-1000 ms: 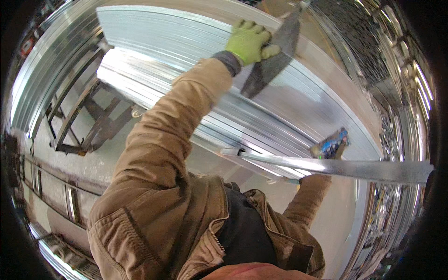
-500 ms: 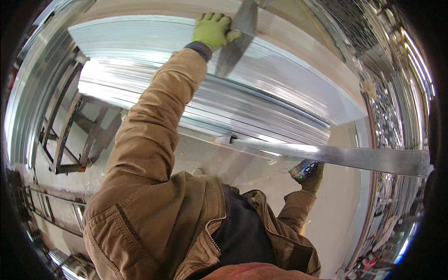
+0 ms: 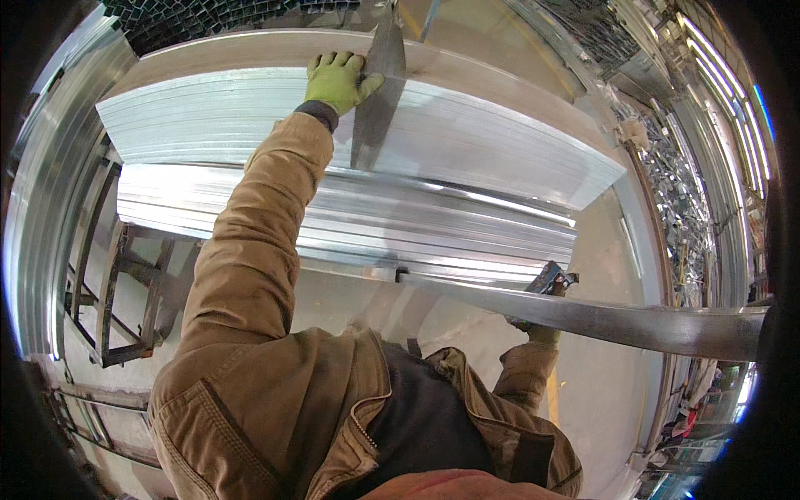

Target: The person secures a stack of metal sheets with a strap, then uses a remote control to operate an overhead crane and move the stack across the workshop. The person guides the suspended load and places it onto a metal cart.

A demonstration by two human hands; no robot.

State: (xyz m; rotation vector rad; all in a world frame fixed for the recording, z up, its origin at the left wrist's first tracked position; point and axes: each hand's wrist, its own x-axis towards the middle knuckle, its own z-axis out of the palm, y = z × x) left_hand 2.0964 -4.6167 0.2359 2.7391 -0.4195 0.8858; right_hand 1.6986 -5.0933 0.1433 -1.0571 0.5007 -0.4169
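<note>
My left hand (image 3: pixel 337 82), in a yellow-green glove, lies with spread fingers on the top edge of a tall stack of shiny metal profiles (image 3: pixel 225 112). Its thumb is against a flat dark metal post (image 3: pixel 379 104) that stands across the stack. Low on the right, my gloved right hand (image 3: pixel 543 333) is closed around a dark handheld power tool (image 3: pixel 546 277). A long grey metal bar (image 3: pixel 633 325) crosses in front of the tool, hiding its middle and most of my fingers. The tool's upper end shows above the bar, beside a lower stack of bright profiles (image 3: pixel 417 225).
A dark steel frame (image 3: pixel 107 275) stands at left, near more long profiles (image 3: pixel 62 200). Many dark tube ends (image 3: pixel 225 18) are piled at the far side. Along the right lies a heap of metal pieces (image 3: pixel 679 212). Grey floor (image 3: pixel 596 400) shows at lower right.
The whole view has shifted, with the stacks lower and further left. The power tool's upper end now shows above the bar, where before only its lower part showed below. My left hand stays on the stack.
</note>
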